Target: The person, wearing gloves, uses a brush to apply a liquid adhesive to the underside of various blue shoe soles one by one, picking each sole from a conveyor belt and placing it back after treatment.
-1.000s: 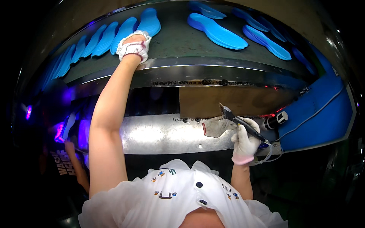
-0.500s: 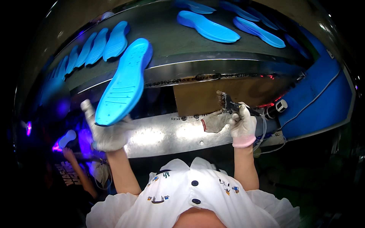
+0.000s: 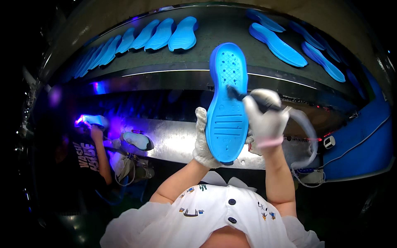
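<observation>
A blue shoe sole [image 3: 227, 107] is held up in front of me, its grooved and dotted face toward me. My left hand [image 3: 202, 144], in a white glove, grips it low down, with the thumb along the left edge and the other fingers mostly hidden behind it. My right hand [image 3: 266, 120], gloved too and smeared by motion, is closed around a dark-handled brush [image 3: 244, 96]. The brush tip touches the middle of the sole, just below its dotted part. From the brush a clear hose [image 3: 308, 128] loops down to the right.
Several blue soles [image 3: 182, 35] stand in a row on the dark conveyor [image 3: 165, 68] beyond a metal edge; others [image 3: 277, 44] lie at far right. A metal shelf [image 3: 173, 140] runs below. A co-worker's hand [image 3: 97, 133] holds a lit sole at left. A blue panel [image 3: 359, 144] borders the right.
My left hand has brought the sole to the right, in front of me. My right hand has moved the brush up and left onto the sole. The view has shifted left.
</observation>
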`<state>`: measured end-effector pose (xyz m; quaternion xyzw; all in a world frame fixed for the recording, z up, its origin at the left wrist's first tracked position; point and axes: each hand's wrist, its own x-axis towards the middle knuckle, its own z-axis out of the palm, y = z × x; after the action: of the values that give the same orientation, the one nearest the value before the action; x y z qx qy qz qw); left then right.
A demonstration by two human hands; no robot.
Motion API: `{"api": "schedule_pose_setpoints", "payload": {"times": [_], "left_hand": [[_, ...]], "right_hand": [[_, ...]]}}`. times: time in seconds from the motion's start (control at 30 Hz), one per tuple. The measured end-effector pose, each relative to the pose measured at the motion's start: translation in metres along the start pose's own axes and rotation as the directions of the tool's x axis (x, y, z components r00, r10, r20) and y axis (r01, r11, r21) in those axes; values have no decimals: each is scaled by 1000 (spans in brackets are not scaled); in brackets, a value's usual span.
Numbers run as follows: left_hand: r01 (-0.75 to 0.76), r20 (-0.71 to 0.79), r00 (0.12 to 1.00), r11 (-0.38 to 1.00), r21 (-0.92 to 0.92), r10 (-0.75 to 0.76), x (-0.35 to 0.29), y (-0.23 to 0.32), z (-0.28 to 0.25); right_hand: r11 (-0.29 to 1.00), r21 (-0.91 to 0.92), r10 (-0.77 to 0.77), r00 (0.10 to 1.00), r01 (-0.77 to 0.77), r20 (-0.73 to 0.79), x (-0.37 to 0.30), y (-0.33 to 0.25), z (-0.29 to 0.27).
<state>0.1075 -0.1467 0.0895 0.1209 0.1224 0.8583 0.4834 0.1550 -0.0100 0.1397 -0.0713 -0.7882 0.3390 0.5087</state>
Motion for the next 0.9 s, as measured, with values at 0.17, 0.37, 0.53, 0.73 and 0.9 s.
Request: {"api": "schedule_pose_setpoints", "payload": {"times": [0.17,0.37,0.53,0.73,0.9], "left_hand": [[-57,80,995,998,-18,58,7,22,-27],[-60,-95,994,990,-131,48,-3,-4,-24],[80,83,995,949,-305,-57,-3,3,-23],[47,95,995,994,-94,-38,0,8,-14],[-5,44,999,995,-105,10,-1,14,-13]], "right_hand": [[992,-104,-22,894,77,448,-37,-59,-40],[986,65,-163,971,154,176,-20,-37,-11],[983,176,26,991,-49,131,-19,-28,-21],[946,127,-323,817,299,478,-43,-50,-28],[976,119,-211,929,183,303,-38,-34,-25]]}}
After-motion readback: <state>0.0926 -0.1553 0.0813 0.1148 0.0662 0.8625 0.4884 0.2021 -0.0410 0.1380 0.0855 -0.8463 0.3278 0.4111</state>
